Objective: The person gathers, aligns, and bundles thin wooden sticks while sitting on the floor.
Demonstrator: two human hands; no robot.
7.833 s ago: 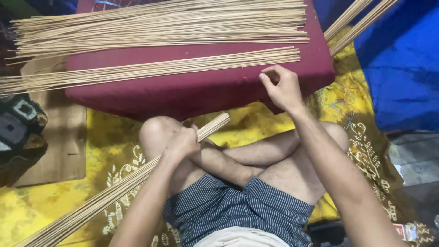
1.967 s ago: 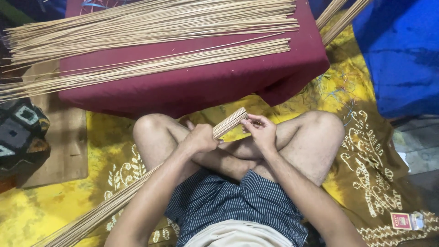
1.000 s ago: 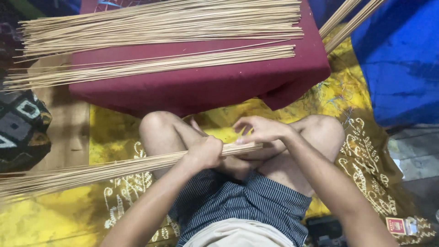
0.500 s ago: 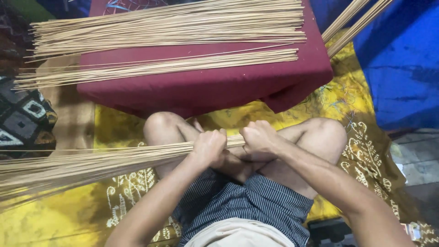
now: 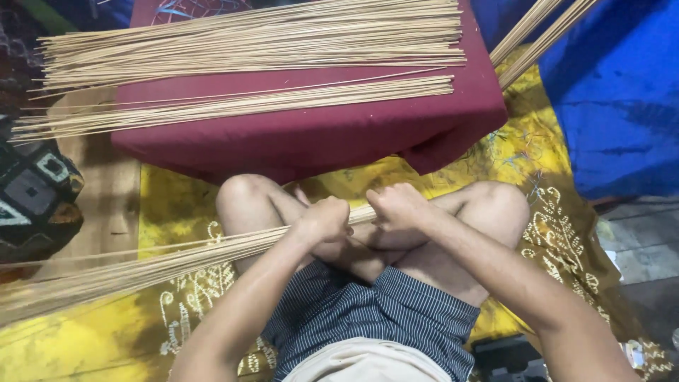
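I sit cross-legged and hold a bundle of thin pale sticks (image 5: 141,269) across my lap; it runs out to the lower left. My left hand (image 5: 324,219) is closed around the bundle near its right end. My right hand (image 5: 396,205) is closed on the very end of the same bundle, right beside the left hand. Two wider layers of the same sticks (image 5: 254,49) lie spread on a low table covered in maroon cloth (image 5: 311,134) just beyond my knees.
A yellow patterned cloth (image 5: 552,219) covers the floor under me. A blue sheet (image 5: 622,106) lies at the right, with more sticks (image 5: 537,32) leaning at the upper right. A dark patterned cushion (image 5: 35,191) sits at the left on a wooden board (image 5: 106,198).
The bundle has swung from steeply slanted to nearly level across my lap. My right hand came off the table, moved to the bundle's end and closed on it beside the left hand.
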